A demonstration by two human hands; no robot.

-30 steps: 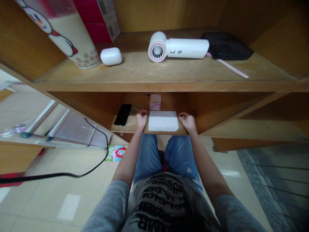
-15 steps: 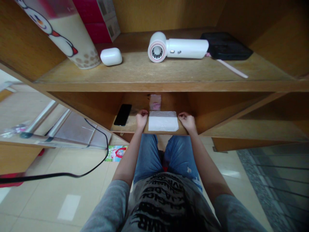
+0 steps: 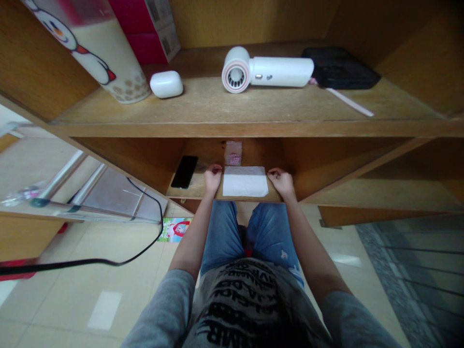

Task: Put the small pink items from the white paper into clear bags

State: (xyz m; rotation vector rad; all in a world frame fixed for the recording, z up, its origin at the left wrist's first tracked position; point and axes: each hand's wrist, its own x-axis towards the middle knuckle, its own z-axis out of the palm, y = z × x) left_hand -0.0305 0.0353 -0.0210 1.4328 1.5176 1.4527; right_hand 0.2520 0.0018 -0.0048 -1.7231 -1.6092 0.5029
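Note:
A white rectangular sheet (image 3: pixel 245 185) lies flat on the lower wooden shelf (image 3: pixel 195 186) in front of me. My left hand (image 3: pixel 212 177) rests at its left side with fingers curled in at the sheet's far left corner. My right hand (image 3: pixel 281 182) mirrors it at the right side, fingers curled at the far right corner. Both hands appear pinched on the sheet's edges. A small clear bag with pink bits (image 3: pixel 233 153) lies just behind the sheet. A black phone (image 3: pixel 184 171) lies left of my left hand.
The upper shelf (image 3: pixel 232 108) holds a white hair dryer (image 3: pixel 266 73), a white earbud case (image 3: pixel 166 84), a large printed cup (image 3: pixel 97 48), pink boxes (image 3: pixel 148 26) and a black pouch (image 3: pixel 339 67). A black cable (image 3: pixel 108 261) hangs at left over the tiled floor.

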